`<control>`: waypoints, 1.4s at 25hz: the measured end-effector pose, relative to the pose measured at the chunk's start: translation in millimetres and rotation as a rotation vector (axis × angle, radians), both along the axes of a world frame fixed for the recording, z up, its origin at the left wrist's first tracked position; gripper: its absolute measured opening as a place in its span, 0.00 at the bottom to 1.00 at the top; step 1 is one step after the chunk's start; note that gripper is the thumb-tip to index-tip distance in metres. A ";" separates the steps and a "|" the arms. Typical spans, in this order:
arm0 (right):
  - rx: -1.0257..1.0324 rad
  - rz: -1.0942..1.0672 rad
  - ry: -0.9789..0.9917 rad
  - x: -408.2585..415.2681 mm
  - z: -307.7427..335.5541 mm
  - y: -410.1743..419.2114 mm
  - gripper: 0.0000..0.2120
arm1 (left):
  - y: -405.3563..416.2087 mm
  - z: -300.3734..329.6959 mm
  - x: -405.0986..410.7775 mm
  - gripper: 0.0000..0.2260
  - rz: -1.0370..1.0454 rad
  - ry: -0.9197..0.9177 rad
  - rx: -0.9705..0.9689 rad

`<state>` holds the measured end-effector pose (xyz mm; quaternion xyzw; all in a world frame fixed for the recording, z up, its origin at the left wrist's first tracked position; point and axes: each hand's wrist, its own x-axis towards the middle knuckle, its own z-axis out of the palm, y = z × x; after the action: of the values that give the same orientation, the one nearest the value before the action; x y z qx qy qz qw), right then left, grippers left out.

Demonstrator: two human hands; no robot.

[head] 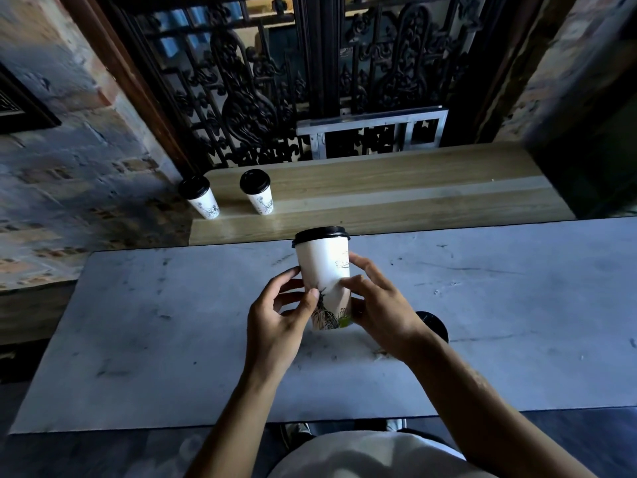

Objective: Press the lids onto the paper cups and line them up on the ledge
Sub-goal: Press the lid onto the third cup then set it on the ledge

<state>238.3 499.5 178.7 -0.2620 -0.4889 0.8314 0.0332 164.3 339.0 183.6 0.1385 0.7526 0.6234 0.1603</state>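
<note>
A tall white paper cup (325,267) with an ink drawing and a black lid (321,234) on top is upright over the grey table (172,339), held between both hands. My left hand (275,322) grips its lower left side with thumb and fingers. My right hand (379,312) holds its lower right side. Two more lidded white cups stand on the wooden ledge (396,191) at its left end: one (201,198) at the corner, another (258,192) just to its right. A loose black lid (434,324) lies on the table behind my right wrist, partly hidden.
The ledge runs along a dark carved window screen (275,81) with a metal frame (372,132) standing on it. Rough brick walls (69,150) close in on the left and right. The table's near edge is close to my body.
</note>
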 end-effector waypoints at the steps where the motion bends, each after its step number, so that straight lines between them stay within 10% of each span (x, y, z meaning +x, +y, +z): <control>1: -0.008 -0.008 -0.007 -0.4 0.1 1.4 0.20 | 0.7 -0.9 0.5 0.18 0.008 -0.008 0.002; 35: 0.130 -0.006 0.033 -33.3 -24.0 -11.8 0.33 | -15.3 -9.1 -47.5 0.08 0.014 0.077 -0.033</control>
<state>205.0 487.7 154.7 -0.2470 -0.5403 0.8021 0.0606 116.8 323.8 174.5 0.1542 0.7695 0.6061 0.1293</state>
